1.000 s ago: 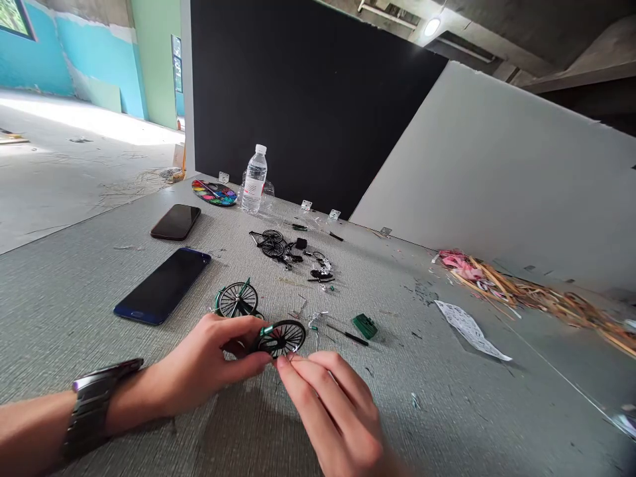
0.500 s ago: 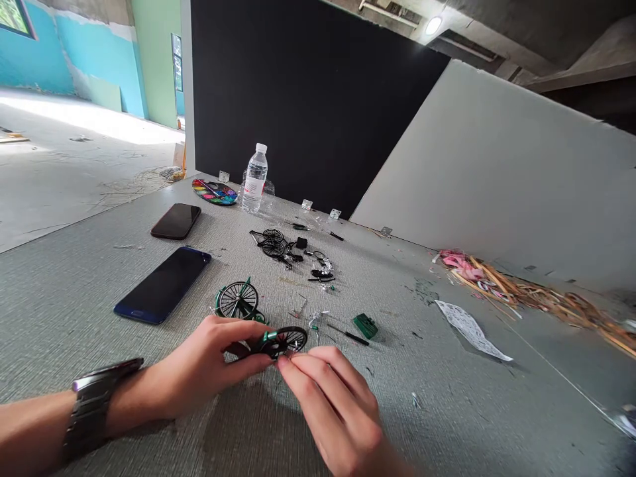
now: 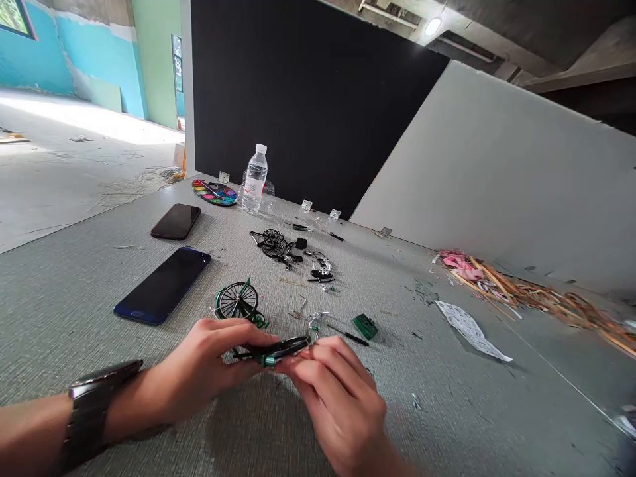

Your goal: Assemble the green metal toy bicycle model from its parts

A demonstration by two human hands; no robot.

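Observation:
Between my hands, just above the table, is a small black spoked toy bicycle wheel [image 3: 297, 342] with a green part on it. My left hand [image 3: 218, 354] grips it from the left, fingers closed, and wears a dark watch at the wrist. My right hand [image 3: 338, 391] pinches at the wheel's right side; its fingertips hide whatever small piece is there. Just beyond my left hand lies a green miniature bicycle frame with a wheel [image 3: 237, 301]. A screwdriver [image 3: 348, 334] and a green box-like part [image 3: 366, 326] lie past my right hand.
Black miniature bicycle parts [image 3: 273, 244] and small silver pieces lie farther back. Two phones [image 3: 163, 285] are on the left, near a paint palette [image 3: 214, 192] and a water bottle [image 3: 255, 179]. An instruction sheet [image 3: 472, 331] and a pile of strips [image 3: 527, 295] are at right. Dark panel behind.
The wheel has been tilted flatter, its green part turned toward me. My right hand has shifted slightly right and up around its edge. The other things stay put.

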